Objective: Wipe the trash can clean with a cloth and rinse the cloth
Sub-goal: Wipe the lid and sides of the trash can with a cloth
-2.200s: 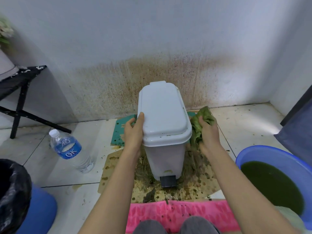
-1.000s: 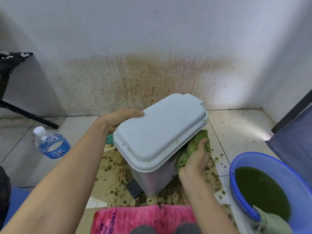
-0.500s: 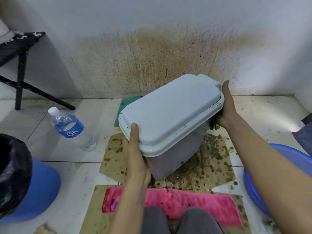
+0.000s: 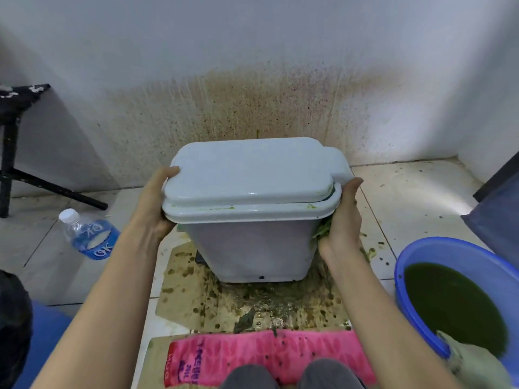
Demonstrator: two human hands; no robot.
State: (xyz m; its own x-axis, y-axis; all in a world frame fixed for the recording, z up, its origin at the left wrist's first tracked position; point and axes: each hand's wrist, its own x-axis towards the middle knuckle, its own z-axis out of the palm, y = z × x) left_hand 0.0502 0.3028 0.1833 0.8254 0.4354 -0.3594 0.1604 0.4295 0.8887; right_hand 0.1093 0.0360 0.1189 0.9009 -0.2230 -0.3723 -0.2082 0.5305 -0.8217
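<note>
Both forearms [image 4: 92, 304] bare; knees in seemingly grey trousers [image 4: 250, 376].

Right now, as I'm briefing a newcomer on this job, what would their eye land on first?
The white trash can in the centre stands out, held between both hands: the left hand grips its lid rim, the right hand presses a green cloth to its side. Behind it, the wall bears a broad brown splatter stain, and at the right stands a blue basin of dark green water.
</note>
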